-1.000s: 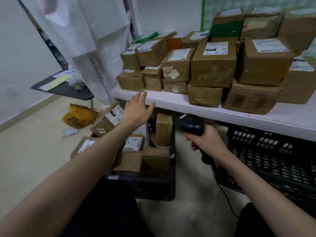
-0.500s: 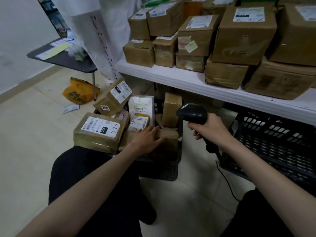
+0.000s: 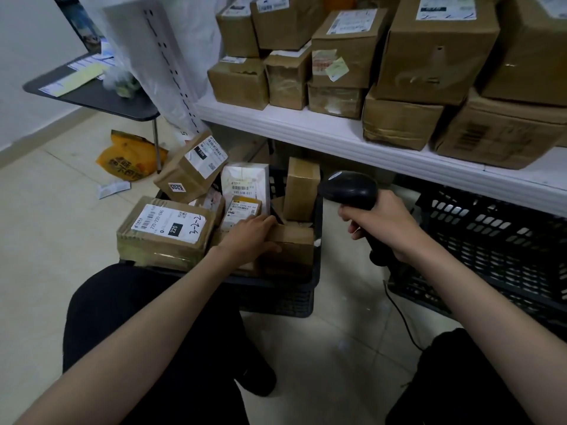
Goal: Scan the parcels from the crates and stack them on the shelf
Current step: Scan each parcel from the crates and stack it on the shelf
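Parcels fill the crate (image 3: 306, 289) on the floor, below the front edge of the shelf (image 3: 306, 130), which carries stacked boxes (image 3: 429, 56). A second crate (image 3: 491, 240) sits to the right, under the shelf. A counter (image 3: 101, 99) stands left behind.

Big parcel (image 3: 164, 230) label says 220-220-040 plus a black 220 tag; white parcel (image 3: 245, 185) reads 033-038-E01.

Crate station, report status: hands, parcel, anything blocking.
Left hand grips brown parcel in crate. Right hand holds scanner, raised. Other parcels crowd the crate; none blocks the lift.
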